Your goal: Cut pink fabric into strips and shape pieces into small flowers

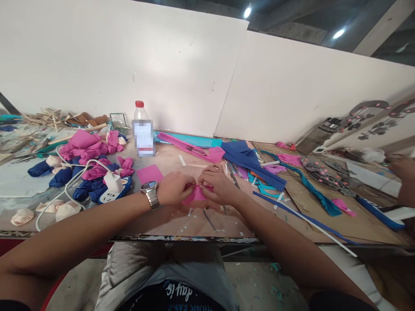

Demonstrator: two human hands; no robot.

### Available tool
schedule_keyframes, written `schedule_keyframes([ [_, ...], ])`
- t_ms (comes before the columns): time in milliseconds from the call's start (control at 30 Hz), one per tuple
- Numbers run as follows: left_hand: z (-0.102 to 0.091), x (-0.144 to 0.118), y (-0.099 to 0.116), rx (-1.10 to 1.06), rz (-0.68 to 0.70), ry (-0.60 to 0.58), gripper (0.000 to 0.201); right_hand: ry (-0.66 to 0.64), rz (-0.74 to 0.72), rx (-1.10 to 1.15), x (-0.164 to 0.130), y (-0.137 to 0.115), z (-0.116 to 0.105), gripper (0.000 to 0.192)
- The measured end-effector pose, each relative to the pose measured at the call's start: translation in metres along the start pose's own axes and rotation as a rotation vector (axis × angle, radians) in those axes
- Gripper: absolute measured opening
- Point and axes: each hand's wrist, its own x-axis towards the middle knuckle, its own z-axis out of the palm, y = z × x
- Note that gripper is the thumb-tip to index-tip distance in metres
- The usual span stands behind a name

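A small piece of pink paper (196, 194) is held between both hands at the near middle of the worktop (168, 224). The left hand (175, 188) is closed on the paper's left part, with a metal wristwatch (151, 192) worn on that wrist. The right hand (218, 185) is pinched on the paper's right part, its fingertips (203, 185) set against those of the left hand. The paper is kept just above or on the worktop; which of the two cannot be told.

A flat pink square (149, 173) is seen just beyond the left hand. Further left, a white power strip with a plugged charger (115, 185) and its white cable (69, 183) are noted, among rolled pink and dark blue paper pieces (89, 166). Cream paper roses (22, 216) are laid at the near left edge. A clear plastic bottle with a red cap (142, 129) is stood at the far side, by the white wall panel (129, 65). Dark blue paper (246, 160) and teal strips (311, 188) are spread to the right. Another person's hand (400, 166) is seen at the far right edge.
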Motion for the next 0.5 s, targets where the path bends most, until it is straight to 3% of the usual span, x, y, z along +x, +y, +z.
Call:
schedule_keyframes([
  [500,-0.0061,0.0016,-0.0023,-0.091,-0.006,-0.029,0.026,0.022,-0.021,0.014,-0.0022,0.0047,0.0016,0.009],
])
